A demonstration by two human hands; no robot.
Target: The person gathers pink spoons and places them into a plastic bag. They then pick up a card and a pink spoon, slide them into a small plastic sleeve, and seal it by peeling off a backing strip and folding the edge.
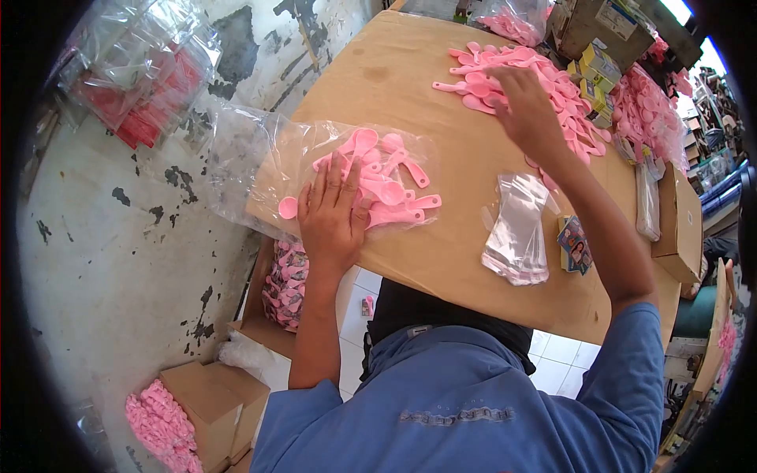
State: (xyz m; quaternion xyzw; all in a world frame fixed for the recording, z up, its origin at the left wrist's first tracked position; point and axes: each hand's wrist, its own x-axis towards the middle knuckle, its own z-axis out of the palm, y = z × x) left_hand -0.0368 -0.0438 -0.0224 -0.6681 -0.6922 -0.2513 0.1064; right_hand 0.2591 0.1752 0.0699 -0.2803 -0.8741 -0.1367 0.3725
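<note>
My left hand point(333, 217) lies flat, fingers stretched out, over a clear plastic bag point(276, 158) on the table's left side. Pink measuring spoons point(384, 189) are in or under that clear film, partly covered by my fingers; one spoon's round bowl point(288, 207) shows left of the hand. At the far right, my right hand point(527, 106) is at the edge of a loose heap of pink spoons point(568, 98). Its thumb and fingers are apart, with no spoon clearly gripped between them. Part of the heap is hidden behind the hand and forearm.
A stack of small clear bags point(516, 232) lies on the brown table point(378, 87), beside a small pack of printed cards point(574, 244). Yellow boxes point(601, 67) and a large bag of spoons point(646, 110) stand at the right. Cartons point(209, 394) sit on the floor at the left.
</note>
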